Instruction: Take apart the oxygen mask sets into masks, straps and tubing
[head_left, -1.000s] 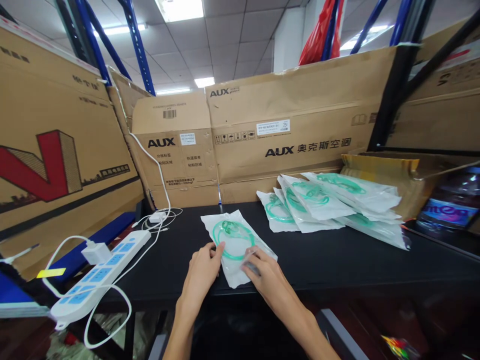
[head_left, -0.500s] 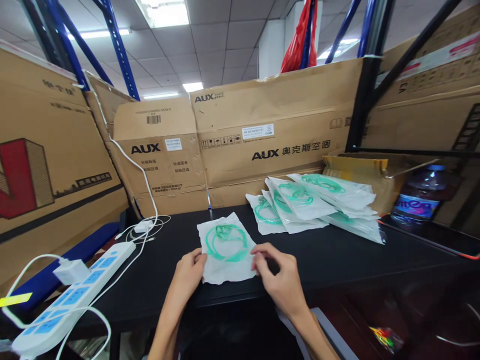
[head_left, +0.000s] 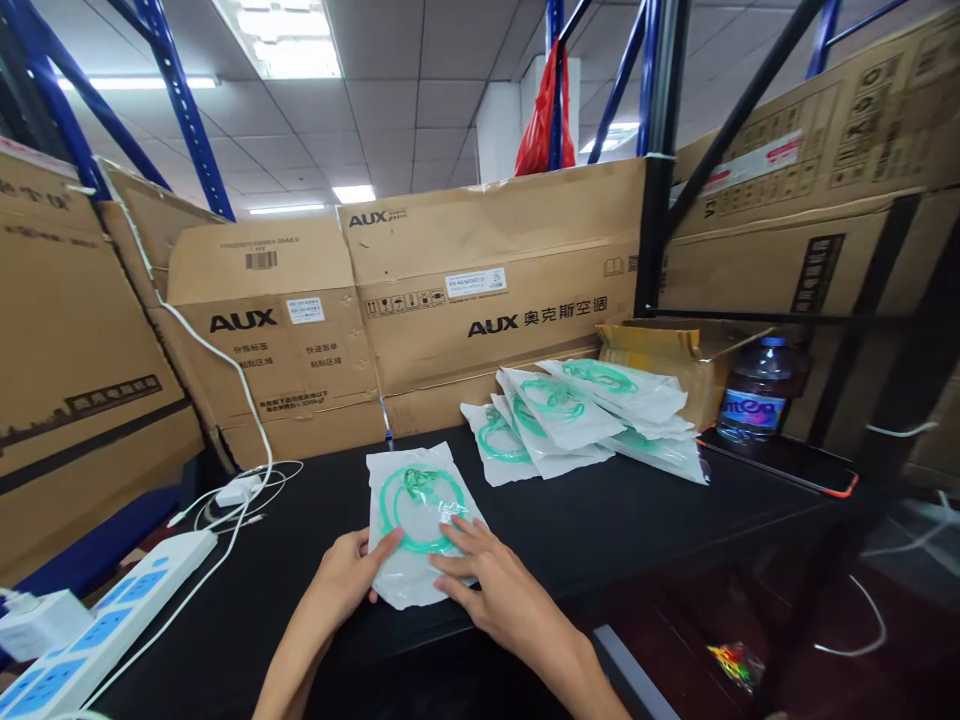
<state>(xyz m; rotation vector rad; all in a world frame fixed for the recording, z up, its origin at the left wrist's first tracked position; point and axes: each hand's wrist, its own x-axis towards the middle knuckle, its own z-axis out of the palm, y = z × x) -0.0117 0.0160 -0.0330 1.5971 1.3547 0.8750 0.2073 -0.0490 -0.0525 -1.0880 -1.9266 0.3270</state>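
Note:
A white, clear-fronted packet [head_left: 421, 575] with coiled green tubing inside lies on the black table in front of me. My left hand [head_left: 346, 580] grips the packet's left edge, thumb on top and fingers at the side and beneath. My right hand [head_left: 487, 575] rests on the packet's lower right part with its fingers spread over the film. Behind and to the right is a loose pile of similar packets [head_left: 570, 415] with green tubing, several overlapping one another.
At the left are a white power strip [head_left: 112, 625] with a plug, and a white cable with an adapter [head_left: 238, 490]. Cardboard boxes [head_left: 480, 270] stand behind. At the right are a bottle [head_left: 756, 395] and a dark phone-like slab [head_left: 787, 465].
The view has turned to the right. My right hand has moved from the packet's right edge onto its front, its fingers now spread. My left thumb lies further over the packet.

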